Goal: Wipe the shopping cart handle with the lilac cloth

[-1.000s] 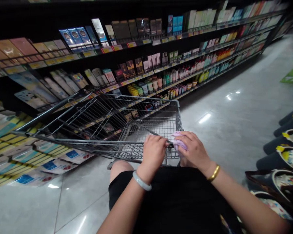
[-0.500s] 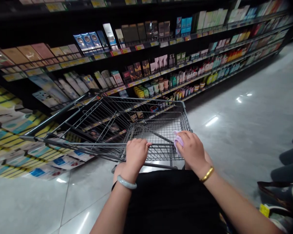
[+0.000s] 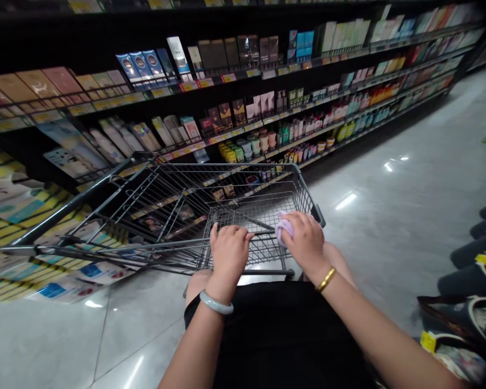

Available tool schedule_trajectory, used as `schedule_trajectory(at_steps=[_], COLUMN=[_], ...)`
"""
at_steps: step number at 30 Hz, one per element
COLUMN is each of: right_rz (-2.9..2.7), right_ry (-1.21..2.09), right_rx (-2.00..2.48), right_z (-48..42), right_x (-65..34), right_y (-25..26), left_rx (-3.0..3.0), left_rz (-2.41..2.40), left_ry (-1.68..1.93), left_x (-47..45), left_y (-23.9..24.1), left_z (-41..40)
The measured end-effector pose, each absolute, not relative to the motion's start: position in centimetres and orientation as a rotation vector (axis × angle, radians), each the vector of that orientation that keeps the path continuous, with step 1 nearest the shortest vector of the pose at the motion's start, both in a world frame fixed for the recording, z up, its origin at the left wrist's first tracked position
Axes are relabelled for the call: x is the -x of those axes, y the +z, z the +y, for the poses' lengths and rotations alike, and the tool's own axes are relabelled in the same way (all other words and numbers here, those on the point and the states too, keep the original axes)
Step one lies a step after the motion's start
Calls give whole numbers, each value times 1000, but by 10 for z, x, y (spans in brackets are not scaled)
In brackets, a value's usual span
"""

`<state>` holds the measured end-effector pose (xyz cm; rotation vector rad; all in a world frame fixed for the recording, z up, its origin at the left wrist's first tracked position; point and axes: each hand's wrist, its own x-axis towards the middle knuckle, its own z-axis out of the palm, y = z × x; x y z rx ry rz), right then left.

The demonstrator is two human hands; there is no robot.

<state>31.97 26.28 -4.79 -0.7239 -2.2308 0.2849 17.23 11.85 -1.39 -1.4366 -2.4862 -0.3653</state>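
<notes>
A grey wire shopping cart [image 3: 174, 246] stands sideways in front of me, its handle end to the left. My left hand [image 3: 230, 249] is closed over its near side rail, thumb pointing right and one outer finger slightly raised. Along the same rail, further right, my right hand [image 3: 305, 240] grips a crumpled lilac cloth [image 3: 284, 229]. The cloth bulges out on the left of the fingers and touches the rail or lies just over it; which of these, I cannot tell. Through the wire, the basket floor shows bare mesh.
Shelves of boxed and bottled goods [image 3: 227, 54] run along the far side of the aisle. Yellow and white packages [image 3: 60, 270] are stacked at the left. Dark buckets with yellow tags [image 3: 465, 256] line the right edge. Shiny grey tiles [image 3: 372, 237] cover the floor.
The cart's right end has turned slightly towards me, and its handle end has shifted left. My right hand, with the cloth, has moved a little left, closer to my left hand.
</notes>
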Motion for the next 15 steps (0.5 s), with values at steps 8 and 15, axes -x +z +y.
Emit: schedule_trajectory(at_steps=[8,15], right_rz=[-2318,-2291], right_ry=[285,270], right_rx=[606,579], right_z=[266,241], right_x=[-314,-286], right_y=[-51,-52], left_rx=[1411,1394], left_rz=[-2525,-2542], left_ry=[-235,-221], left_x=[-165,-166], left_y=[-18,-17], left_z=[112,123])
